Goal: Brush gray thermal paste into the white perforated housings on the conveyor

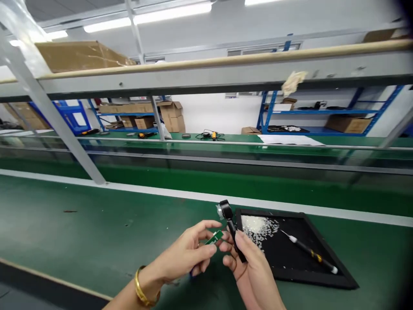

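Observation:
My left hand point(190, 249), with a gold bangle at the wrist, pinches a small green circuit board point(214, 237) between thumb and fingers. My right hand point(250, 265) is wrapped round the handle of a slim black tool with a round head point(226, 210); a clear or whitish piece shows at the left of that head. The tool stands roughly upright, just right of the board. Fingertips of both hands come close together near the board; whether they touch, I cannot tell. Something blue shows partly beneath my left hand, mostly hidden.
To the right lies a black tray point(322, 282) with many small white pieces point(258, 226) and a screwdriver point(309, 251). The green bench point(80, 245) has a pale strip along its back. A shelf rail point(206, 79) crosses above. Blue racks point(271, 112) and cardboard boxes point(172, 116) stand beyond.

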A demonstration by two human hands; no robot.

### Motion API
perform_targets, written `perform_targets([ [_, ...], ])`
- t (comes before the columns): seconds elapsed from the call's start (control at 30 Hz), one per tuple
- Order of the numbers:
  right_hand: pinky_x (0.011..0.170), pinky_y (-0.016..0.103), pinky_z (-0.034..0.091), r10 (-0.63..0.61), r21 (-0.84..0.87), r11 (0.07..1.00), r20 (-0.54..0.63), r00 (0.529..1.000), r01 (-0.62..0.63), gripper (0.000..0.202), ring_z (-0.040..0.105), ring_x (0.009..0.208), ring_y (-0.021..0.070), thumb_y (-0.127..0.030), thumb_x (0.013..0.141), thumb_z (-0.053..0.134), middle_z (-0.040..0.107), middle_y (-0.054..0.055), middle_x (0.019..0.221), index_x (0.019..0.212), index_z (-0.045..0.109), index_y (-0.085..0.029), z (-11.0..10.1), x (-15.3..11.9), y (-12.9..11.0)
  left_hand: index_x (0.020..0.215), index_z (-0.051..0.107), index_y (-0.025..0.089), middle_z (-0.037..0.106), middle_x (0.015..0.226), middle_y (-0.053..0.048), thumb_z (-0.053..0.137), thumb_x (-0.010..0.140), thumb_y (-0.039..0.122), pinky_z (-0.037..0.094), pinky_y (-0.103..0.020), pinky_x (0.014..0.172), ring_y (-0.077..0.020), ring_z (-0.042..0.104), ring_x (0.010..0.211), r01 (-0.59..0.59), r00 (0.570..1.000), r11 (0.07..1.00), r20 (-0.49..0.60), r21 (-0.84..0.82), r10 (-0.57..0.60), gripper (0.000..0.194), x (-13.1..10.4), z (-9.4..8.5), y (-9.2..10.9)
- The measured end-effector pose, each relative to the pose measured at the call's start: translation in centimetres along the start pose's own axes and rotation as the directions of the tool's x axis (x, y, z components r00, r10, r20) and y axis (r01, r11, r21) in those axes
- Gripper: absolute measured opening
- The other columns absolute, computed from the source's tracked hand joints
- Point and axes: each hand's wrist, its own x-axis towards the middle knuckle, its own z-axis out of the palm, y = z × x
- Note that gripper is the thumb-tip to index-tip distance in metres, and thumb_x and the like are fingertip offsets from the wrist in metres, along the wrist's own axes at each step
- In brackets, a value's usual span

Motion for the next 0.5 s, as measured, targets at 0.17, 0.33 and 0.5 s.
perform_targets([
  [0.17,0.050,0.022,0.047,0.143,0.048,0.989,-0.067,0.987,-0.140,0.030,0.057,0.069,0.0140,-0.041,0.071,0.074,0.064,0.006,0.085,0.087,0.070,-0.017,0.4,2.2,2.6,0.128,0.040,0.024,0.050,0.114,-0.010,0.054,0.086,0.037,0.033,-0.015,0.038,-0.0045,0.048,0.055,0.012,0.993,1.000,-0.116,0.013,-0.010,0.046,0.8,-2.2,-2.1],
  [0.33,0.048,0.023,0.046,0.133,-0.004,0.991,-0.111,0.985,-0.135,0.033,0.058,0.070,0.0148,-0.043,0.069,0.074,0.064,0.007,0.093,0.089,0.068,-0.018,0.3,4.1,4.2,0.134,0.031,0.024,0.047,0.120,-0.013,0.053,0.087,0.040,0.044,-0.018,0.045,-0.0092,0.053,0.066,-0.051,0.966,0.999,-0.256,-0.006,0.048,0.054,2.3,-3.8,-3.0],
  [0.5,0.047,0.026,0.046,-0.121,-0.271,0.958,-0.093,0.988,0.092,0.047,0.057,0.064,0.0156,-0.046,0.073,0.070,0.064,0.005,0.088,0.111,0.054,-0.022,0.4,4.8,5.7,0.131,0.034,0.023,0.050,0.116,-0.011,0.060,0.083,0.040,0.050,-0.027,0.064,-0.0102,0.057,0.069,-0.067,0.961,0.998,-0.268,-0.002,0.064,0.057,4.0,-3.4,-3.2],
])
